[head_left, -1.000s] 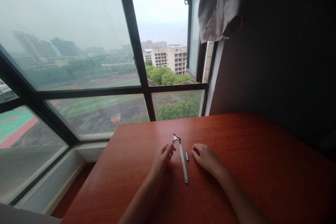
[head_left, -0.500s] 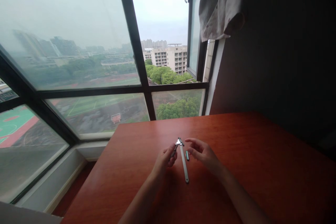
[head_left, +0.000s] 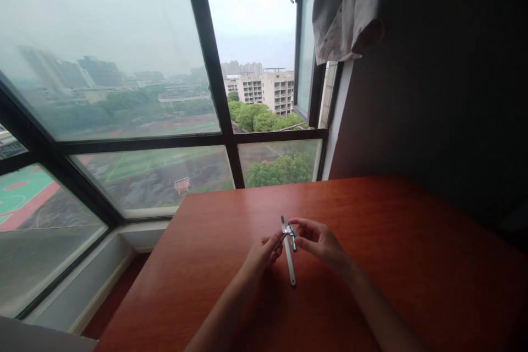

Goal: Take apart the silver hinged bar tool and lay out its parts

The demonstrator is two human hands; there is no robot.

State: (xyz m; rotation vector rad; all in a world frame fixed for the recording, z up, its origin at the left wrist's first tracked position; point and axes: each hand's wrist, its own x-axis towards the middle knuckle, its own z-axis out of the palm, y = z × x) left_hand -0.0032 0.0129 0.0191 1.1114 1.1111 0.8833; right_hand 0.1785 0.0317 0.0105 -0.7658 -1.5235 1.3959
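Note:
A razor with a shiny metal neck (head_left: 287, 231) is in my left hand (head_left: 264, 252), its fingers closed around the handle. The razor's head points right, toward my right hand (head_left: 317, 237). Thumb and index finger of that hand are apart, curved close to the head; whether they touch it I cannot tell. Just under the head, by the right thumb, lies a small dark and green piece (head_left: 293, 243), partly covered. Between the hands, a long pale flat stick (head_left: 291, 267) with a hole in its near end lies on the table, crossed by the razor.
The reddish-brown wooden table (head_left: 371, 297) stretches in front of me. Its left edge drops toward a low sill and a narrow floor strip. Windows with dark frames (head_left: 144, 146) rise behind it. A grey cloth (head_left: 346, 11) hangs at the upper right, by a dark wall.
My left hand has shifted slightly right and down, bringing the razor's head over beside the green piece and near my right fingers. The right hand has barely moved.

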